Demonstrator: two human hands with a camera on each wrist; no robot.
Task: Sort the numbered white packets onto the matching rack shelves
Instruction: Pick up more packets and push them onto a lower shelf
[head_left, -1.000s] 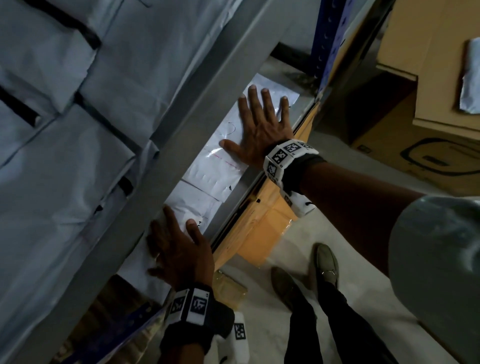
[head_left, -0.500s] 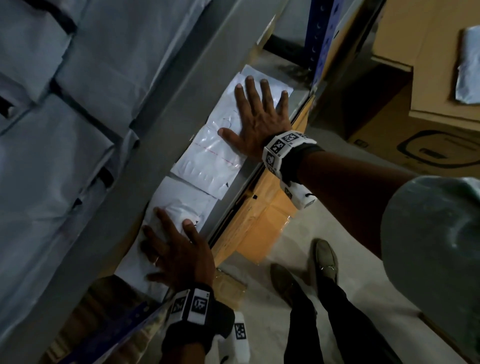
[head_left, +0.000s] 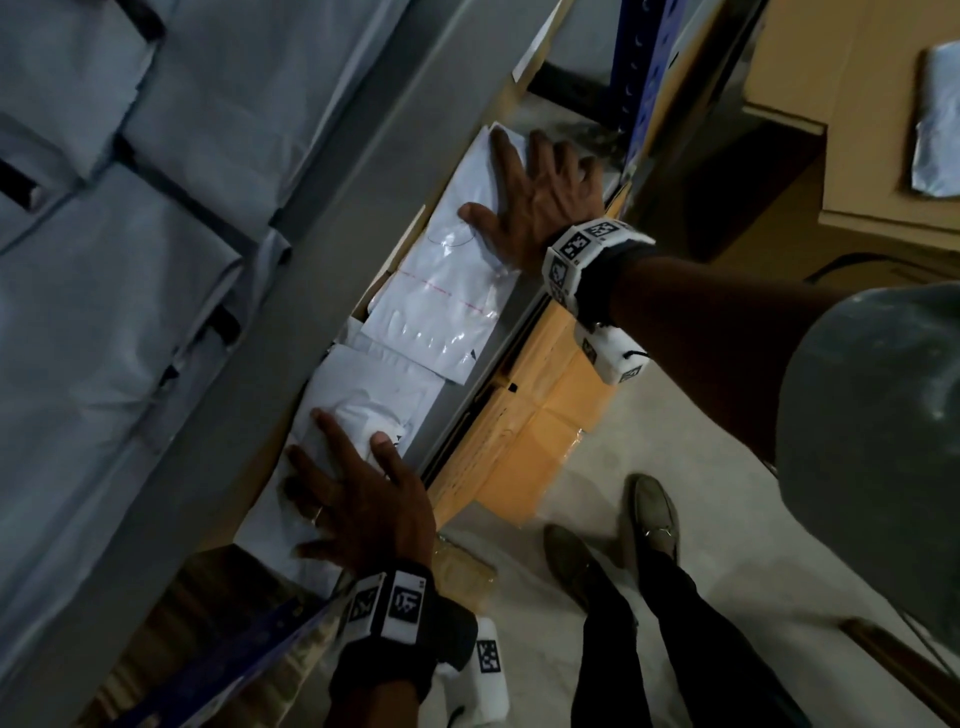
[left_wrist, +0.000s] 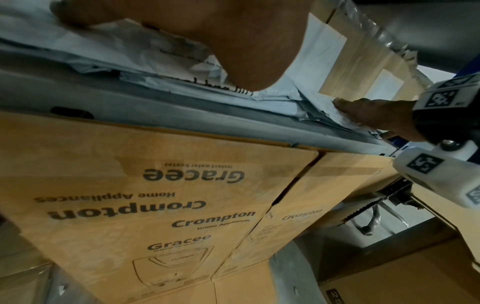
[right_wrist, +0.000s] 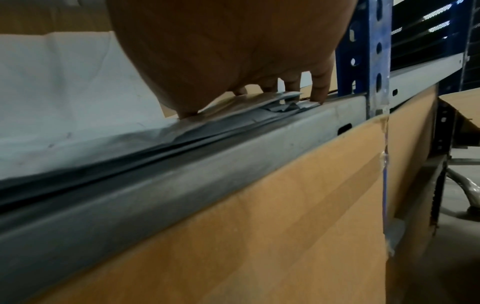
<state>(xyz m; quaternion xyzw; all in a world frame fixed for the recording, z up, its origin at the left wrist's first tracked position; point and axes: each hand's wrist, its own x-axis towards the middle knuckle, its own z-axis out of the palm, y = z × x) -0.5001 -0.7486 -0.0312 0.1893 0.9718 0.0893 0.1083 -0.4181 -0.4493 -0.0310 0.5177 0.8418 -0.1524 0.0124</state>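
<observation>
Below, both flat-fingered hands, left (head_left: 358, 514) and right (head_left: 540, 208), pressed thin white plastic packets (head_left: 441, 296) onto the grey metal rack shelf (head_left: 462, 395) above tan cardboard cartons (left_wrist: 161, 205). Packet numbers were unreadable; the shelf's back lay hidden under an upper grey beam (head_left: 291, 291).

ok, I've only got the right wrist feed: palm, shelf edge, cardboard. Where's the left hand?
Observer: In the head view, the left hand lies flat, fingers spread, on a crumpled white plastic packet further along the same grey metal shelf.
Operator: Right hand gripping anything?
Observer: No. The right hand is flat too, fingers spread, pressing a smoother white plastic packet with a pink dashed line.
Operator: Any print on the cardboard below?
Observer: Yes. The left wrist view shows brown cardboard boxes under the shelf, printed "Crompton Home Appliances" and "Gracee".
</observation>
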